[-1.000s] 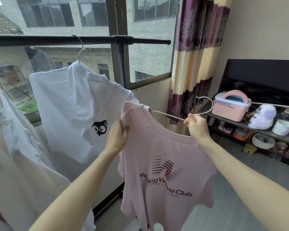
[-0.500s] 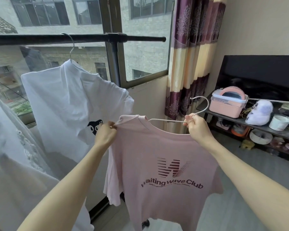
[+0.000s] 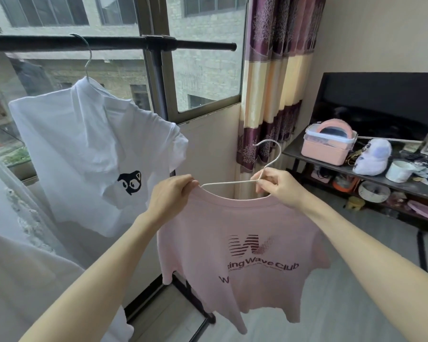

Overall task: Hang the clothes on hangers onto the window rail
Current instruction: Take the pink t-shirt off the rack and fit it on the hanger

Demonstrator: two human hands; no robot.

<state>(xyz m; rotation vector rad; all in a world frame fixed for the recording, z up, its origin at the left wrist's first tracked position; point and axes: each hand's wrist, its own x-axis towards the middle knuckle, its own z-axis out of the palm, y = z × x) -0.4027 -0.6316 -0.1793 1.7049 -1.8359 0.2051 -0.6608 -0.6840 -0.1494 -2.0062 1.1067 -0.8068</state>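
- Where the right hand (image 3: 279, 186) meets the wire hanger (image 3: 235, 181), its fingers (image 3: 265, 180) are curled and pinched on the neck just below the hook (image 3: 269, 150); that is the stiff part and, to my eye, the right place to carry the load from, since the hook stays free to go over the bar.
- The left hand (image 3: 171, 196) grips the collar edge of the pink T-shirt (image 3: 237, 248) at the hanger's left shoulder, fingers folded over the cloth; it looks to be seating the neckline on the wire; the far end of the wire is hidden under fabric, so I cannot tell how well it sits.
- The shirt hangs limp and creased below both hands, in the air in front of the person, low and to the right of the window rail (image 3: 109, 44), well apart from it; it reads as light and soft, so it will swing and may slide off a smooth thin wire if tilted.
- A white T-shirt (image 3: 89, 149) already hangs from the rail on its own hanger; the bare stretch of bar to its right seems the likely spot.
- Beyond, a striped curtain (image 3: 274, 77) and a shelf (image 3: 371, 176) with a pink box (image 3: 326, 144) stand to the right.
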